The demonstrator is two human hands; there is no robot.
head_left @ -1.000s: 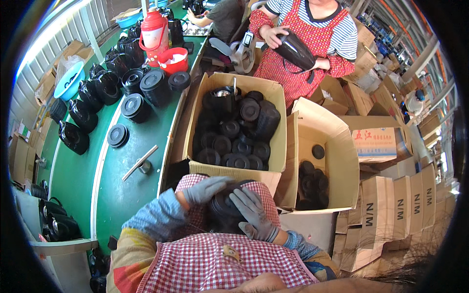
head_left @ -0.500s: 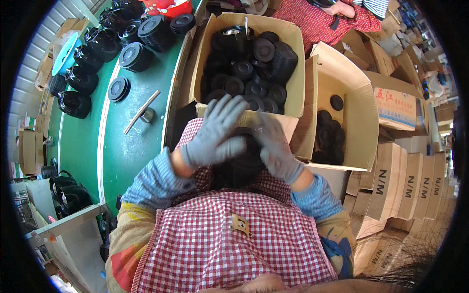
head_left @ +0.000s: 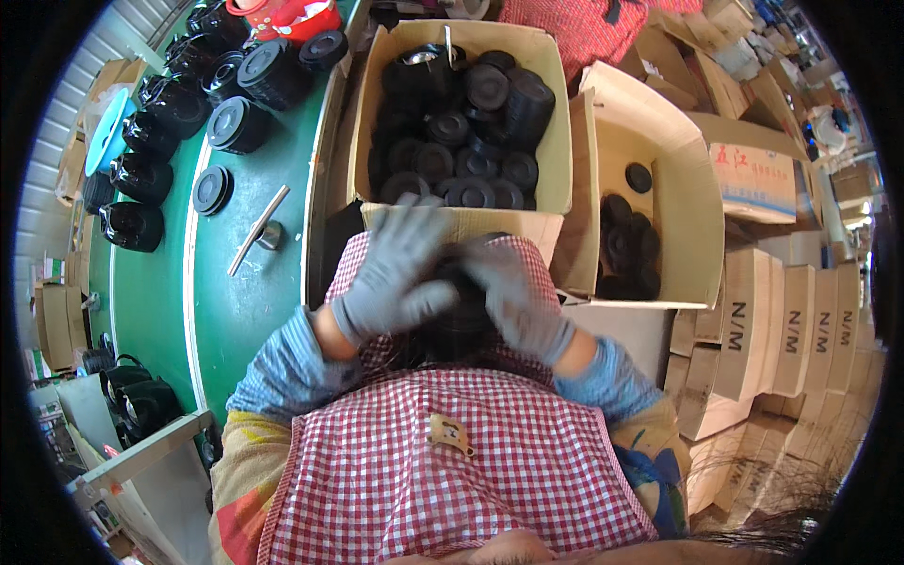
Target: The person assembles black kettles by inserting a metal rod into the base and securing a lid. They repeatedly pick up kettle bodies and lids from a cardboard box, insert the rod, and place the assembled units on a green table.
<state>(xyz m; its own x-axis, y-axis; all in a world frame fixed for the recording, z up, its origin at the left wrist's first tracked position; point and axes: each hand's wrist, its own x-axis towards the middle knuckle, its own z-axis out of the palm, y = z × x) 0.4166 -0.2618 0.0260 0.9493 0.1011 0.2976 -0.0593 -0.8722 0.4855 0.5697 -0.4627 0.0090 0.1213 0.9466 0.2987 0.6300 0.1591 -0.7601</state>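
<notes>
Both gloved hands — left hand (head_left: 395, 278), right hand (head_left: 513, 297) — pressed together around a dark round part (head_left: 461, 315) on the checked apron's (head_left: 452, 461) lap; loose grip could drop it — toward the carton (head_left: 461, 221).

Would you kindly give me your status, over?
Left hand and right hand, gloved, clasp black part on lap. Full box ahead. Nothing obstructing.

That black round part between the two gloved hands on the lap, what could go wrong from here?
1. The left hand and right hand in grey gloves mostly cover the black round part, so the grip can't be judged; it might slip off the red checked apron.
2. The cardboard box of black round parts is heaped near its rim, so a piece might roll out if bumped.
</notes>
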